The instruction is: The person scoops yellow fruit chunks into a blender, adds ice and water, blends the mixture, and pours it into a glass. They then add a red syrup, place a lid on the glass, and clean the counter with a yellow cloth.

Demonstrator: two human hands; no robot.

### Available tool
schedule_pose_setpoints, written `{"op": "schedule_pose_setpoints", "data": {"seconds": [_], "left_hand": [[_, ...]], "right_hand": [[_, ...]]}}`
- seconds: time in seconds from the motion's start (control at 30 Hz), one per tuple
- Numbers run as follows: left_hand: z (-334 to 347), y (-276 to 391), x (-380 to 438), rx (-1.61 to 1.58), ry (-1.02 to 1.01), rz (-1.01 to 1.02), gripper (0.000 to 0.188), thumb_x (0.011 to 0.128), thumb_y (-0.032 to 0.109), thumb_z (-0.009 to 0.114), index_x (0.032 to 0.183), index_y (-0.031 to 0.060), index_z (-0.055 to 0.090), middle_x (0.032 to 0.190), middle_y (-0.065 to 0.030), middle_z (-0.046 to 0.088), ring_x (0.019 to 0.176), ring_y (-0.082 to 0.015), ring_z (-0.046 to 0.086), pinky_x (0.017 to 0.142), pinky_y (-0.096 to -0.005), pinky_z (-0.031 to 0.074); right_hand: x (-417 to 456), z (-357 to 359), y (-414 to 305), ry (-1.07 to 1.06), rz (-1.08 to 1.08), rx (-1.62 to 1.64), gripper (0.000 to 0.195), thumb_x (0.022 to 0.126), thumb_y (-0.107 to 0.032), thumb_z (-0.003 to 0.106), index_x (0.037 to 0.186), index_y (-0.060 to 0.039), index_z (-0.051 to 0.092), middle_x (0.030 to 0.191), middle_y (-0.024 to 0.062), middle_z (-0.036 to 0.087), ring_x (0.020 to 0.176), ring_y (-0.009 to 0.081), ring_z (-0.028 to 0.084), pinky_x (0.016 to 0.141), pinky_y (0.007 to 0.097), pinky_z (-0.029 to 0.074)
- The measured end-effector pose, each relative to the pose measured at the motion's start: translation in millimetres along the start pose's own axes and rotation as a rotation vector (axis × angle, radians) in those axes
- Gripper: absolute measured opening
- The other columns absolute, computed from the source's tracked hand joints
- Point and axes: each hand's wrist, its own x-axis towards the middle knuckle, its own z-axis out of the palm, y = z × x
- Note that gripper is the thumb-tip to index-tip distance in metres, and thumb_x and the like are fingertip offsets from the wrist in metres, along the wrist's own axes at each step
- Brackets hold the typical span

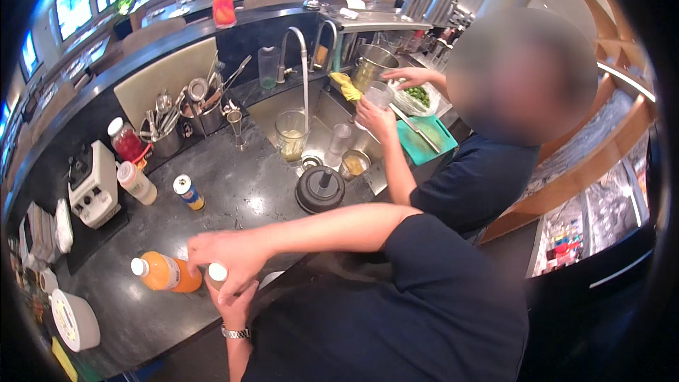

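My left hand [233, 301], with a metal-band watch at the wrist, is wrapped around a bottle with a white cap [217, 271]; most of the bottle is hidden by my hands. My right hand [233, 257] reaches over the top of that bottle, fingers spread around the cap and slightly blurred. Whether it grips the cap is unclear. Just left of my hands, a plastic bottle of orange liquid [172, 273] with a white cap stands on the dark counter [159, 323]. A drink can [189, 192] is farther back.
A squeeze bottle [137, 183], a blender base [94, 185] and a white tub [77, 321] line the left. Beyond a round black lid-like item [320, 189], a clear pitcher [293, 135] sits under the sink tap. A co-worker [477, 185] holds a clear cup beside a knife [419, 130] on a green cutting board [443, 132].
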Motion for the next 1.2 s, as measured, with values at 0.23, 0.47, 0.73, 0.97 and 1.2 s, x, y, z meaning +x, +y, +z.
{"op": "schedule_pose_setpoints", "data": {"seconds": [0.23, 0.47, 0.73, 0.97, 1.2], "left_hand": [[-32, 48, -11, 0.217, -0.145, 0.01, 0.057, 0.076, 0.012, 0.086, 0.124, -0.0017, 0.058, 0.118, -0.0117, 0.064, 0.106, -0.0224, 0.063, 0.093, -0.0368, 0.05], [-111, 23, -19, 0.324, 0.286, 0.053, 0.064, 0.082, 0.01, 0.082, 0.135, 0.0024, 0.048, 0.127, -0.0115, 0.056, 0.115, -0.0228, 0.055, 0.101, -0.0367, 0.042], [-112, 4, 67, 0.031, 0.036, 0.099, 0.085, 0.074, 0.02, 0.091, 0.141, 0.0037, 0.042, 0.133, -0.0165, 0.061, 0.124, -0.0269, 0.06, 0.104, -0.0418, 0.049], [-129, 7, 66, -0.031, -0.22, 0.098, 0.079, 0.068, 0.024, 0.093, 0.134, 0.0064, 0.053, 0.124, -0.0122, 0.069, 0.114, -0.0242, 0.066, 0.099, -0.0391, 0.052], [-105, 11, 28, -0.038, -0.413, 0.249, 0.08, 0.063, 0.017, 0.092, 0.133, 0.0093, 0.055, 0.123, -0.0129, 0.067, 0.115, -0.0297, 0.065, 0.1, -0.0406, 0.052]], "right_hand": [[-14, 24, 3, 0.003, 0.142, 0.209, 0.051, 0.066, -0.035, 0.091, 0.106, -0.0079, 0.074, 0.11, 0.0118, 0.071, 0.104, 0.0299, 0.068, 0.092, 0.0408, 0.052], [-11, 32, -12, 0.087, 0.279, 0.162, 0.028, 0.075, -0.028, 0.084, 0.093, -0.0082, 0.077, 0.111, 0.0126, 0.07, 0.108, 0.0286, 0.066, 0.093, 0.0407, 0.052], [14, 46, -36, 0.061, 0.396, 0.1, 0.031, 0.084, -0.019, 0.077, 0.113, -0.0083, 0.077, 0.16, 0.0163, 0.039, 0.131, 0.0264, 0.056, 0.108, 0.0417, 0.046], [37, 49, -62, -0.073, 0.554, 0.093, 0.041, 0.082, -0.023, 0.075, 0.12, -0.0083, 0.075, 0.16, 0.0223, 0.037, 0.139, 0.0278, 0.049, 0.112, 0.0413, 0.04], [13, 75, -118, 0.014, 0.655, 0.142, 0.052, 0.08, -0.03, 0.075, 0.125, -0.0048, 0.072, 0.161, 0.0232, 0.033, 0.116, 0.0286, 0.064, 0.107, 0.0436, 0.044]]}}
